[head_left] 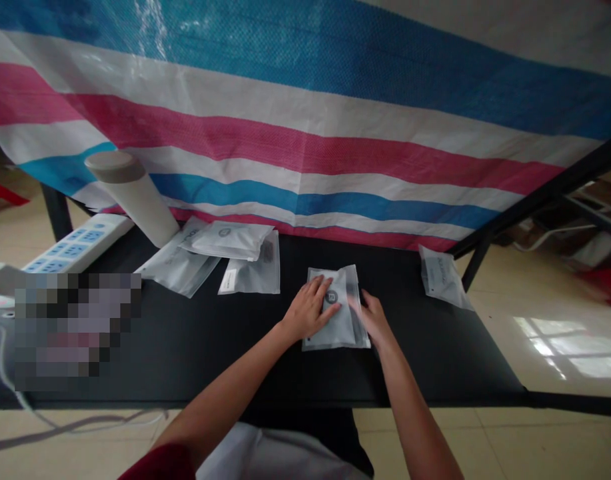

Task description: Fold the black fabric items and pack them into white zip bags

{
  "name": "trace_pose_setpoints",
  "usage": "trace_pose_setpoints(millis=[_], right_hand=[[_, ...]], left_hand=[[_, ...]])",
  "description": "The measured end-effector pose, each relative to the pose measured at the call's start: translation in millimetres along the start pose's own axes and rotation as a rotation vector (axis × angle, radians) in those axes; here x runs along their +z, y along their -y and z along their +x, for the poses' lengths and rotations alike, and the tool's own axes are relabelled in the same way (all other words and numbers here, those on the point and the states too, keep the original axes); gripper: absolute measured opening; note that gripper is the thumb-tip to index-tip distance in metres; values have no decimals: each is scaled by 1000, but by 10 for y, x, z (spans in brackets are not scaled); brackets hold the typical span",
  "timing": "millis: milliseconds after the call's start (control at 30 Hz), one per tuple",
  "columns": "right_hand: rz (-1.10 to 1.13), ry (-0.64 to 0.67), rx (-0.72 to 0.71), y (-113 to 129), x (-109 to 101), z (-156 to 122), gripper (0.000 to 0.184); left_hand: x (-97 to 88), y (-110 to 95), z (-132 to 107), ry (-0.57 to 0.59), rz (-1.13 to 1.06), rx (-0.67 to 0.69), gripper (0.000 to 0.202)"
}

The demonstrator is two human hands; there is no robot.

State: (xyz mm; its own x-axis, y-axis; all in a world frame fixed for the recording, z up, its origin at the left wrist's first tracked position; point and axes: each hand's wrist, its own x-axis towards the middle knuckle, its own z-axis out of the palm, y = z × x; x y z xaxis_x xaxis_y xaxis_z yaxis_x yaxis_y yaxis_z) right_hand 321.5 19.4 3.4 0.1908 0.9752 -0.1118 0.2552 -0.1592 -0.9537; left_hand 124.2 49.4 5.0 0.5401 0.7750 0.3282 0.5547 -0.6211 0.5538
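Note:
A frosted plastic pouch point(341, 327) with a round dark logo lies flat on the black table point(210, 347), near the middle. My left hand point(309, 309) rests on its left half, fingers stretched out flat over it. My right hand point(372, 319) lies against the pouch's right edge, fingers pressed along the zip side; its fingertips are partly hidden. Both forearms reach in from the bottom of the view.
Several more frosted pouches point(228, 240) lie at the back left, one single pouch point(442, 277) at the back right. A beige cylinder point(135, 197) and a white power strip point(78, 245) stand at the left. A striped tarp point(305, 133) hangs behind the table. Tiled floor shows right.

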Motion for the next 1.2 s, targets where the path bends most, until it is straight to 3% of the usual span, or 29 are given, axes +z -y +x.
trace_pose_setpoints(millis=[67,167,233,367,500,700,833,1000,1100,1200], right_hand=[[9,-147,9,-30,-132,73,43],[212,-420,44,-20,-363,194,40],[364,-483,78,45,-495,270,40],[489,-326,166,241,-550,403,36],[363,-156,167,311,-338,539,36],[265,-50,126,175,-90,618,43],[166,23,73,126,-52,549,36],[88,-6,-8,63,37,527,44],[82,-42,-59,26,68,545,50],[141,-122,-138,33,14,561,35]], left_hand=[[92,59,-18,44,57,-21,64],[128,126,-15,102,125,-30,67],[113,156,4,130,140,-22,67],[59,206,63,123,98,-37,59],[4,247,108,12,-118,-113,40],[-34,315,134,-180,-481,-295,47],[-31,373,165,-224,-539,-351,53],[-7,439,174,-339,-479,-369,67],[-19,468,165,-409,-443,-321,60],[-58,478,165,-468,-449,-312,45]])
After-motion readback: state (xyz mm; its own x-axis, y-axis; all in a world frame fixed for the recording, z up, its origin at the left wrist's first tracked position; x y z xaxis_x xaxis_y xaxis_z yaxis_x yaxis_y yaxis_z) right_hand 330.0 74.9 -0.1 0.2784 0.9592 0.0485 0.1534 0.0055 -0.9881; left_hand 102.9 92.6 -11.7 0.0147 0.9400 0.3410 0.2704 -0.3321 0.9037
